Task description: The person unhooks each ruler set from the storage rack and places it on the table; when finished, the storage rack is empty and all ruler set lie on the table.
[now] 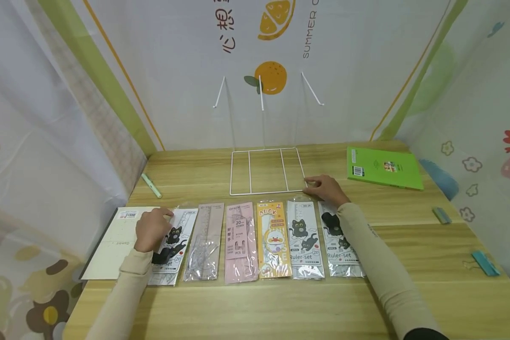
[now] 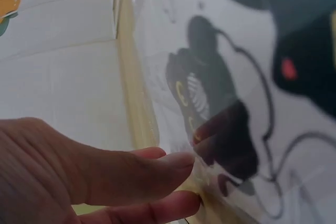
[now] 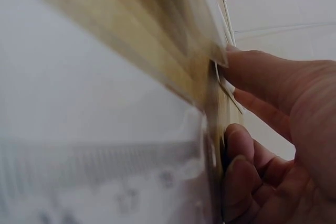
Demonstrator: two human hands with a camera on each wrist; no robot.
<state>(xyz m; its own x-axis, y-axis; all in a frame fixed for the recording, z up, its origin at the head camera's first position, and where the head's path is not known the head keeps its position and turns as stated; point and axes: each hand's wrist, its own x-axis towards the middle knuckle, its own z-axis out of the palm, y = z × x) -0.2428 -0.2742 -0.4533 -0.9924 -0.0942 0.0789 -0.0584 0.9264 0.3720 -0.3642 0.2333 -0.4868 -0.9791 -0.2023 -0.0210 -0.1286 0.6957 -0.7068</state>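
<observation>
A row of flat ruler-set packets lies across the wooden table in the head view. My left hand [image 1: 153,230] lies over the left edge of the leftmost packet, a cat-print ruler set [image 1: 179,241], with fingers loosely bent. In the left wrist view its thumb [image 2: 152,169] meets the clear wrapper. With finger and thumb, my right hand [image 1: 328,190] pinches the front right corner of a white wire display rack [image 1: 268,192], whose hooks [image 1: 261,92] stick out higher up. Below that forearm lies another cat-print ruler set [image 1: 340,241], partly covered by the sleeve.
Between the hands lie pink ruler sets [image 1: 241,241], a yellow duck packet [image 1: 274,241] and a cat-print packet [image 1: 305,241]. A cream notebook [image 1: 112,243] and a green pen [image 1: 151,185] are on the left. A green book [image 1: 384,168] and binder clips [image 1: 485,263] lie right.
</observation>
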